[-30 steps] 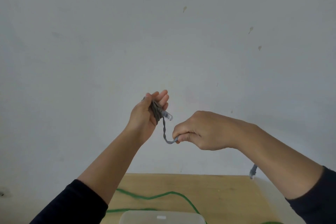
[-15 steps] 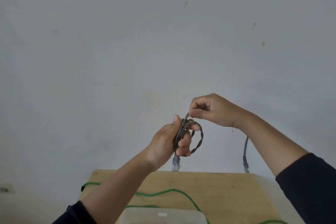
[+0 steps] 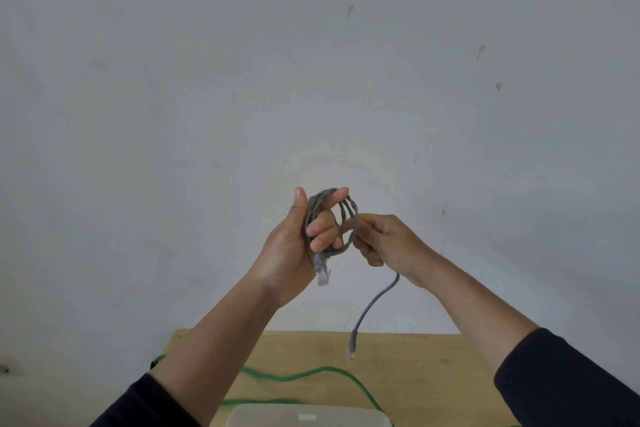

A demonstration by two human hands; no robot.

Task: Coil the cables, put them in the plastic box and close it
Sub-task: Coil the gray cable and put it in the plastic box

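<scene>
Against a grey wall, left hand (image 3: 294,246) grips coiled grey cable (image 3: 346,218); right hand (image 3: 384,243) pinches its tail.

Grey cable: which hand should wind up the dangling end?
The right hand. It already pinches the grey cable where the loose tail hangs down, while the left hand is busy holding the coil.

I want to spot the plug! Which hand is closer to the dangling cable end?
Right. The right hand holds the strand above the dangling plug; the left hand sits farther left, gripping the coil.
</scene>
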